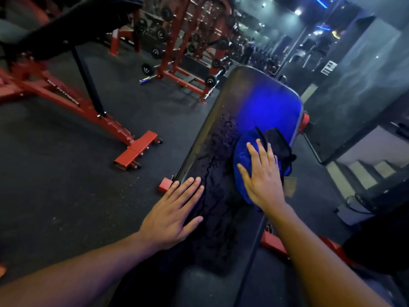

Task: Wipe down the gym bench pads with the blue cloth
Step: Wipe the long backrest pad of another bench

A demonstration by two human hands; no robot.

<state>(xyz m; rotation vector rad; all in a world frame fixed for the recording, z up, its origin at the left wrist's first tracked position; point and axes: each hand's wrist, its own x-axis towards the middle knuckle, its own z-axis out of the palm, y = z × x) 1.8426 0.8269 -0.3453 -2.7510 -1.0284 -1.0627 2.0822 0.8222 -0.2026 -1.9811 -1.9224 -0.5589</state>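
A long black bench pad [247,96] runs away from me, wet with droplets along its middle and lit blue near its far end. The blue cloth [242,156] lies bunched on the pad's right side. My right hand [263,176] presses flat on the cloth with straight fingers. My left hand [174,209] rests flat on the pad's left edge, fingers spread, holding nothing.
A second bench with a red frame [66,94] stands to the left on the dark rubber floor. Red racks with weight plates [177,41] fill the back. Grey walls and steps [365,165] lie to the right.
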